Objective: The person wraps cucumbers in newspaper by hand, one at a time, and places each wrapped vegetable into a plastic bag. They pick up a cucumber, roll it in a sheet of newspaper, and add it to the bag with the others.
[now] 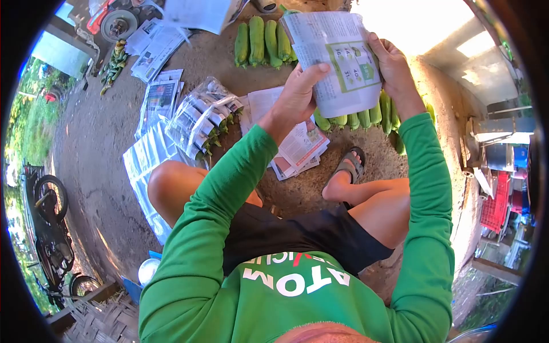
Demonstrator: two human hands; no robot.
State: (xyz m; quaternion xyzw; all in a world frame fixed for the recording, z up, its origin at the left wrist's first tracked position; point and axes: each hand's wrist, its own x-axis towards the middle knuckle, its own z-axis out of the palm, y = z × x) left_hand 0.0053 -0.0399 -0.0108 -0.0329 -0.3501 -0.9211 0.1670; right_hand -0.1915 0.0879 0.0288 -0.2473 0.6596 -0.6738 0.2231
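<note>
Your left hand [303, 86] and right hand [396, 71]: both gripping one printed newspaper [337, 63], between them. Beyond your left hand: green gourds [257, 41]. Beneath the newspaper: second gourd row [364, 118].

Green veggies [256, 41] and paper [294, 146] on brown ground [100, 188].
Veggies lie in rows, paper in piles; a bag [200, 117] maybe sits partly on the white sheet [142, 163].

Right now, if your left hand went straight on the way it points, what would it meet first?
The printed paper, which the left hand holds by its edge. Beyond it, the line seems to pass near the right hand, though depth is hard to judge.
</note>
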